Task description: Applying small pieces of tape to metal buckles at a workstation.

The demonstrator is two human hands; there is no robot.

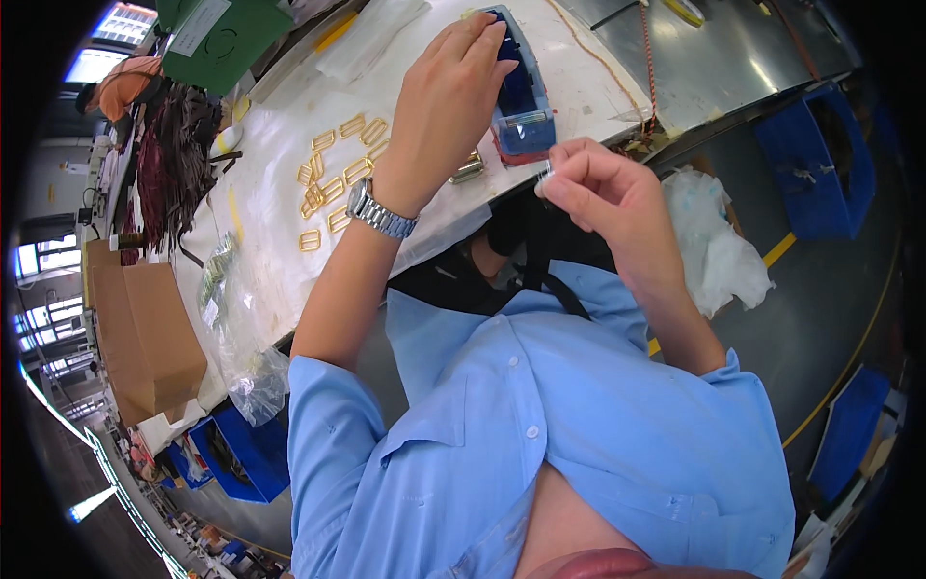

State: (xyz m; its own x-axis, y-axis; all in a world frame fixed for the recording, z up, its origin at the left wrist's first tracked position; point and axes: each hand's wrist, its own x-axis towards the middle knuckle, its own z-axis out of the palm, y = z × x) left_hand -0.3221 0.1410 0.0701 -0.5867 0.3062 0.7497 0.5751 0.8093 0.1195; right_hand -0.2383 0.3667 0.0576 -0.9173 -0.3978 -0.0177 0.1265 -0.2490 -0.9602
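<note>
A long blue tape dispenser (pixel 540 72) stands on the white-covered table, with a shiny clear strip across its near end. My left hand (pixel 453 82) grips its far left side, fingers bent over the rim. Off the table's front edge, my right hand (pixel 608 188) is closed in a pinch. Between thumb and forefinger is a small shiny piece of clear tape (pixel 546 179), mostly hidden by the fingertips. Several gold slide buckles (pixel 331 189) lie scattered left of my left forearm. A silver metal piece (pixel 468 168) sits beside the dispenser's near end, partly behind my left wrist.
A green box (pixel 222 43) stands at the far left of the table (pixel 265 217). A brown carton (pixel 149 338) and clear plastic bags (pixel 236 328) are at the left. White plastic (pixel 709 241) hangs at the right, near a blue bin (pixel 815 164). A person (pixel 130 85) bends in the background.
</note>
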